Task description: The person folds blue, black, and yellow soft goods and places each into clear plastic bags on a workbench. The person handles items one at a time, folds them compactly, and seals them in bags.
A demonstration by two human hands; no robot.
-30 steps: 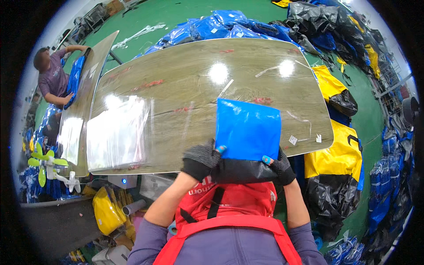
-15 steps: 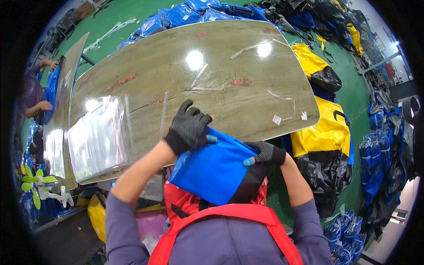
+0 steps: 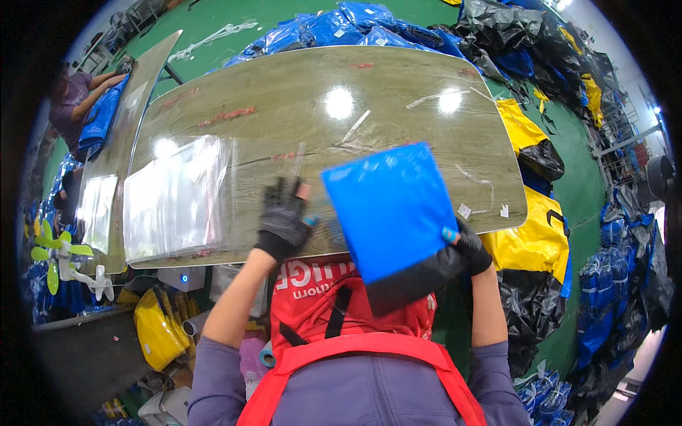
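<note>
A flat, folded blue-and-black piece of smooth coated fabric [image 3: 391, 213] hangs tilted over the table's front edge. My right hand [image 3: 470, 245], in a dark glove with bare fingertips, is closed on its right side near the black part, thumb on top. To the left of the fabric, my gloved left hand [image 3: 283, 220] is open, fingers stretched toward the table, a little blurred and holding nothing. A gap separates this hand from the fabric. Under both lies the wood-patterned table [image 3: 284, 92]. On its left part rests a stack of clear plastic bags [image 3: 174, 202].
Blue packages [image 3: 327, 30] are heaped behind the table. Yellow-and-black bags [image 3: 529, 238] lie along its right side. A small green fan [image 3: 60, 248] stands at the left, and beyond it a person [image 3: 79, 99] handles blue fabric at another table. Yellow material [image 3: 160, 330] sits below the front edge.
My left hand has let go of the fabric and moved left, fingers spread. Gripped by my right hand alone, the fabric has swung up and right over the table.
</note>
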